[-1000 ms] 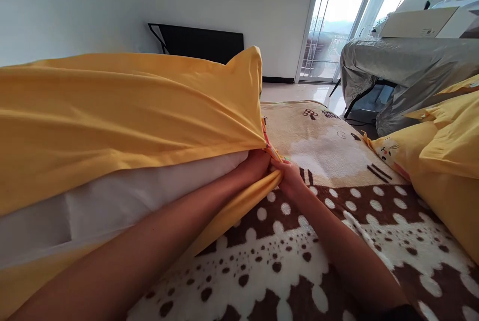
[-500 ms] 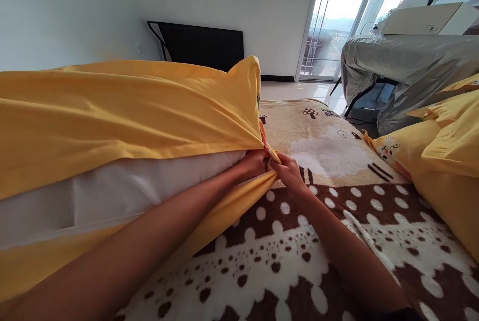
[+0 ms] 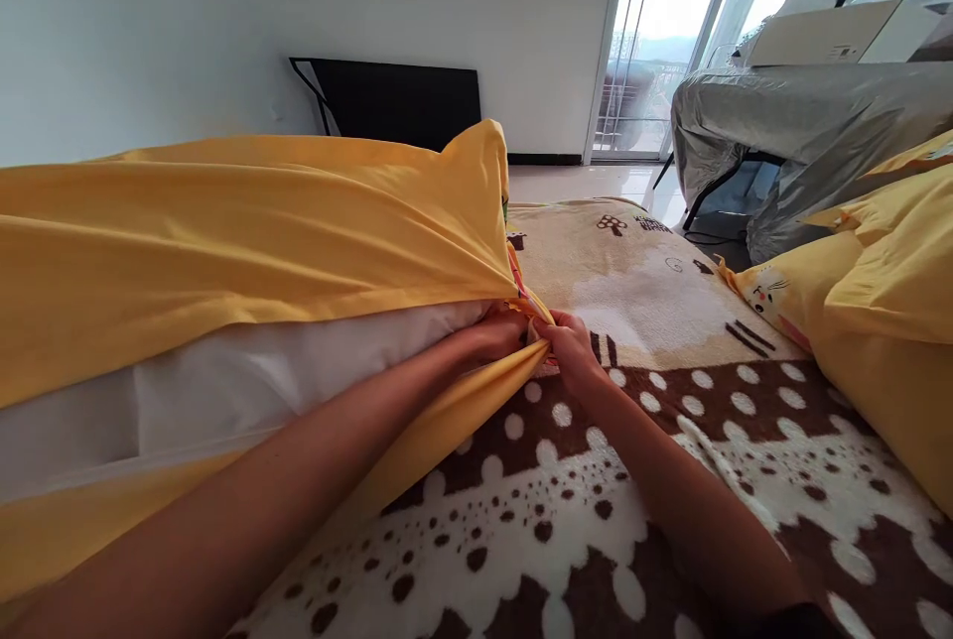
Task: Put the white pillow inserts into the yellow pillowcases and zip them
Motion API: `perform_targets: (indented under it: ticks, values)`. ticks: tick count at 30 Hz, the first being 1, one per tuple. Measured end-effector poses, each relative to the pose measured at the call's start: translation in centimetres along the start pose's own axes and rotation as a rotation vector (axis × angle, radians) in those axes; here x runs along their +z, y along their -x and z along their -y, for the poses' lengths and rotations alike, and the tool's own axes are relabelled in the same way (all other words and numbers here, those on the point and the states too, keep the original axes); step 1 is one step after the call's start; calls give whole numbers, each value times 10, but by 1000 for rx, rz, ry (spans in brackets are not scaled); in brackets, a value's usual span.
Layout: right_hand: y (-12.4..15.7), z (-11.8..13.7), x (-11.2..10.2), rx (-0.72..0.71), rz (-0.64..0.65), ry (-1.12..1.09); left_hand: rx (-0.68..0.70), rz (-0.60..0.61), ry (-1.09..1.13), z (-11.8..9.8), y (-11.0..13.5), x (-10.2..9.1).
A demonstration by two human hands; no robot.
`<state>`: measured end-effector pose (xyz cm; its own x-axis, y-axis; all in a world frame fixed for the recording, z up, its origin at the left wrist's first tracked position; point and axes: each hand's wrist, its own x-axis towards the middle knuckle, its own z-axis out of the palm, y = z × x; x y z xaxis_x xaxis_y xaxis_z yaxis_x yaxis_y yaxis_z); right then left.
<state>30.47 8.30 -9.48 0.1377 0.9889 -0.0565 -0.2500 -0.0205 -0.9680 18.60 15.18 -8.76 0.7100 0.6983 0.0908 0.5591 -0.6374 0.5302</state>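
Note:
A yellow duvet cover [image 3: 357,222] lies across the bed with its side opening spread apart. Inside that opening shows a white duvet [image 3: 223,371]. My left hand [image 3: 504,333] reaches through the gap to the cover's corner; its fingers look curled, partly hidden by cloth, and I cannot make out what they hold. From the outer side, my right hand [image 3: 572,341] pinches the bunched corner of the cover, with thumb and fingers closed on the cloth. Both hands meet at this corner, almost touching. A pink and patterned inner side peeks out just above them.
Beneath is a brown and cream patterned blanket [image 3: 632,282]. More yellow bedding [image 3: 879,321] with a printed animal face is heaped at the right. Beyond stand a plastic-covered table [image 3: 781,113] with a box [image 3: 826,32], a black panel [image 3: 406,103] against the wall, and a glass door [image 3: 647,44].
The view has shifted slightly. Both hands stay at the cover's corner, with the left one a little deeper under the cloth edge and the right one's grip slightly changed.

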Motion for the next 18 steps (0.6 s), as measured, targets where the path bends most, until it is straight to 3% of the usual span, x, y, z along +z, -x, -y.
perform_targets:
  ticks: [6, 10, 13, 18]
  values:
    - [1, 5, 3, -71, 42, 20, 12, -223, 110, -12, 3, 0]
    - [1, 8, 3, -88, 42, 88, 12, -285, 272, -13, 5, 2]
    - [1, 9, 1, -121, 8, 230, 37, -285, 350, -14, 6, 3]
    - [1, 10, -3, -248, -97, 516, 113, -173, 350, -14, 4, 2]
